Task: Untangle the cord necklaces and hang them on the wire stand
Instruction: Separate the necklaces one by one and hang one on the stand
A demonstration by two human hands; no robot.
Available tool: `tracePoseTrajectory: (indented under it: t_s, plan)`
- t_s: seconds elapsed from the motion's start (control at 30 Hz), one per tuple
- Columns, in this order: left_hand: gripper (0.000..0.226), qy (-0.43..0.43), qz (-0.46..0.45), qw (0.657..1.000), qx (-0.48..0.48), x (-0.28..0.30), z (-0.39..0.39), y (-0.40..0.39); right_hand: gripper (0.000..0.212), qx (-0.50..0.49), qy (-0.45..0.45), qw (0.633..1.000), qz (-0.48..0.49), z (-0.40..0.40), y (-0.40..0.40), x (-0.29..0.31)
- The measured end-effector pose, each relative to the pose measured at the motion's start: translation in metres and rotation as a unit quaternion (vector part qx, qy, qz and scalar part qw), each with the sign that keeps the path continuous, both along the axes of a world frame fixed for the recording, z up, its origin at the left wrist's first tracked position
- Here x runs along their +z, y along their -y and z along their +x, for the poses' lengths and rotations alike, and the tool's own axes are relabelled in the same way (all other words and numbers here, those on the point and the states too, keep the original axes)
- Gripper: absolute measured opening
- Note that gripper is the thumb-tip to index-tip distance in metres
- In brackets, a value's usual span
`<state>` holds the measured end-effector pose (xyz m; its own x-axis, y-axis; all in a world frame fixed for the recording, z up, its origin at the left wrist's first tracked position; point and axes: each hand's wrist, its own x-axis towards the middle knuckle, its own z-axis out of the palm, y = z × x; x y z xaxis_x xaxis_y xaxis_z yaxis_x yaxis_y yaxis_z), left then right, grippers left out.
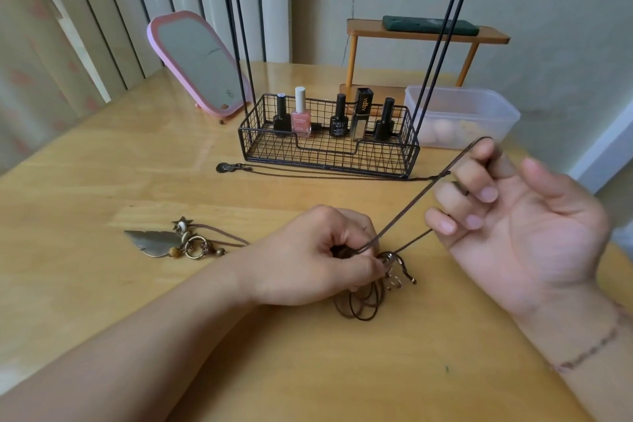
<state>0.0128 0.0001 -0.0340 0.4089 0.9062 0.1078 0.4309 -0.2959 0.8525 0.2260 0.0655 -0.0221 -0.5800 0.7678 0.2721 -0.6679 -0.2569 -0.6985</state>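
Head view: left hand (pixel 322 250) pinches tangled brown cord necklace (pixel 363 298) on wooden table (pixel 137 164), right hand (pixel 513 216) lifts its loop on curled fingers, near the wire stand (pixel 329 144), feather-pendant necklace (pixel 161 241) lying left

Brown cord necklace (pixel 363 301) coiled on table, loop raised; feather-pendant necklace (pixel 161 243) flat; wire stand (pixel 329 144) upright.
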Motion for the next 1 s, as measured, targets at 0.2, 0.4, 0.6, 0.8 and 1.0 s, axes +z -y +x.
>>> tracePoseTrajectory:
  t_s: [0.2,0.4,0.6,0.8,1.0]
  plan:
    - [0.044,-0.033,0.069,0.995,0.056,-0.004,0.000,-0.002,0.063,0.140,-0.031,0.988,-0.051,-0.004,0.003,0.007]
    - [0.044,-0.030,0.096,0.992,0.076,-0.004,0.000,-0.002,0.074,0.155,-0.049,0.987,-0.016,-0.007,0.006,0.006]
    - [0.046,-0.033,0.120,0.989,0.082,-0.004,0.000,0.000,0.042,-0.016,0.134,0.984,0.113,-0.001,0.007,0.012]
    - [0.050,0.005,0.094,0.992,0.081,-0.004,0.003,0.003,0.016,-0.127,0.177,0.976,0.033,0.001,0.012,0.024]
    - [0.048,0.097,0.038,0.989,0.108,-0.003,-0.002,0.000,0.019,-0.183,0.128,0.972,-0.068,-0.002,0.007,0.020]
